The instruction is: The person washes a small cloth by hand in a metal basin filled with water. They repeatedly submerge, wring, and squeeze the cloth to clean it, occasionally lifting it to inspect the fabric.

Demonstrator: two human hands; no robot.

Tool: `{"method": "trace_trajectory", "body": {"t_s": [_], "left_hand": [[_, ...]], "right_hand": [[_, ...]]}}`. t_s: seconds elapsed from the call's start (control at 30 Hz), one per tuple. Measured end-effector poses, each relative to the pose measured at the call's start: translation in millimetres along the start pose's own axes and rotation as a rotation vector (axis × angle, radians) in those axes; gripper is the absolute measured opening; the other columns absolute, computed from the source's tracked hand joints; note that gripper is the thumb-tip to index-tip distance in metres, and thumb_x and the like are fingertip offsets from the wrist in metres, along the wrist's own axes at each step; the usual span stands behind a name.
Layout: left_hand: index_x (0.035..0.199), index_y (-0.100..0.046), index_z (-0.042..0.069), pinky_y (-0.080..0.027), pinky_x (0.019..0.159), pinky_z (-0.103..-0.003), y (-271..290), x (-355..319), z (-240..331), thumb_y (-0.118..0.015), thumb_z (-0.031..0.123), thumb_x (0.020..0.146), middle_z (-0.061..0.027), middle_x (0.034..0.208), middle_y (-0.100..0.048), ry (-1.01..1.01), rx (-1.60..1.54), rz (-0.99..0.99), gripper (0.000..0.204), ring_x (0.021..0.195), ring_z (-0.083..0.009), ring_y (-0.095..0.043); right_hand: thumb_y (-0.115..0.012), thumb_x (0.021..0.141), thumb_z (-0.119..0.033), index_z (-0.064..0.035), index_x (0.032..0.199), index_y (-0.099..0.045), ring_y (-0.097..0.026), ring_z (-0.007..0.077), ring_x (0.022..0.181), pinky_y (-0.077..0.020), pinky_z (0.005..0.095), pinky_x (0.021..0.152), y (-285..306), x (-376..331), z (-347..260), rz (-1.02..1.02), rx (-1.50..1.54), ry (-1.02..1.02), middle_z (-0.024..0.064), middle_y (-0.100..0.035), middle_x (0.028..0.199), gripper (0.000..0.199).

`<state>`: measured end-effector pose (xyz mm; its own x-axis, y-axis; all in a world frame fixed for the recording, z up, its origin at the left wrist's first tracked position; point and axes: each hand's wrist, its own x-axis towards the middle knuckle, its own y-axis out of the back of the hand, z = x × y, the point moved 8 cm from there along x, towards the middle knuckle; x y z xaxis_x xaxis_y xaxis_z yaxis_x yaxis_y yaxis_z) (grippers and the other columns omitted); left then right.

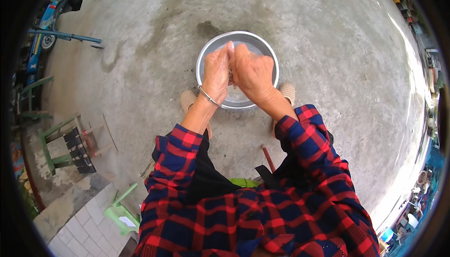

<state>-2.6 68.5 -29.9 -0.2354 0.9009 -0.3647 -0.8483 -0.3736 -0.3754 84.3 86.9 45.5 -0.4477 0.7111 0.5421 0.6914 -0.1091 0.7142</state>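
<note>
A round metal basin [273,53] stands on the floor between my feet, with what looks like water in it. Above the basin my left hand [217,71] and my right hand [253,71] are brought together, fingers curled and pressed in. Both look wet. Something small and brownish shows below the fingers between the hands, too hidden to name. A metal bangle [209,96] circles my left wrist.
Concrete floor [337,69] surrounds the basin. My beige perforated shoes [188,99] flank it. To the left are a green wooden stool [58,159], a light green plastic stool [123,214] and blue metal legs [65,35]. Clutter [412,215] lines the right edge.
</note>
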Motion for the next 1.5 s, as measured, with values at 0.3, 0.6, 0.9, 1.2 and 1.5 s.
{"method": "trace_trajectory", "body": {"t_s": [0.3,0.6,0.9,1.2,1.5], "left_hand": [[0.086,-0.062,0.003,-0.027,0.040,-0.017,-12,-9,33,-0.054,0.035,0.096,-0.0035,0.066,-0.056,0.028,-0.009,-0.193,0.034,0.049,-0.0028,-0.038],[0.093,-0.063,0.002,-0.028,0.042,-0.015,-12,-6,38,-0.059,0.009,0.083,-0.0061,0.076,-0.064,-0.027,0.249,-0.259,0.012,0.051,-0.0008,-0.039],[0.091,-0.062,0.005,-0.029,0.047,-0.016,-14,-4,45,-0.060,0.012,0.085,0.0008,0.076,-0.062,-0.104,0.201,-0.294,0.009,0.056,-0.0014,-0.044],[0.102,-0.058,0.007,-0.031,0.048,-0.016,-24,-10,33,-0.064,0.017,0.087,-0.0017,0.078,-0.064,0.036,0.333,-0.383,0.019,0.059,-0.0010,-0.046],[0.099,-0.051,0.007,-0.040,0.056,-0.022,-29,-6,35,-0.064,0.016,0.083,-0.0027,0.080,-0.063,-0.245,0.556,-0.264,0.022,0.064,-0.0071,-0.050]], "right_hand": [[-0.055,0.096,-0.034,-0.0042,0.085,-0.063,-0.055,0.0098,0.057,-0.0419,0.0239,0.045,-5,4,70,-0.333,1.038,-0.831,0.0008,-0.057,0.070,0.032],[-0.064,0.089,-0.022,-0.0077,0.077,-0.060,-0.061,0.0105,0.068,-0.0466,0.0234,0.052,3,12,76,-0.405,1.307,-0.678,0.0029,-0.064,0.078,0.019],[-0.060,0.094,-0.023,-0.0064,0.084,-0.058,-0.064,0.0148,0.074,-0.0554,0.0289,0.065,7,16,78,-0.329,1.382,-0.658,0.0050,-0.064,0.083,0.019],[-0.059,0.094,-0.022,-0.0067,0.085,-0.057,-0.064,0.0142,0.072,-0.0568,0.0303,0.066,16,20,94,-0.110,1.531,-0.726,0.0039,-0.062,0.081,0.018],[-0.059,0.095,-0.024,-0.0073,0.086,-0.057,-0.064,0.0127,0.072,-0.0567,0.0281,0.062,20,20,98,-0.079,1.466,-0.717,0.0035,-0.062,0.078,0.019]]}}
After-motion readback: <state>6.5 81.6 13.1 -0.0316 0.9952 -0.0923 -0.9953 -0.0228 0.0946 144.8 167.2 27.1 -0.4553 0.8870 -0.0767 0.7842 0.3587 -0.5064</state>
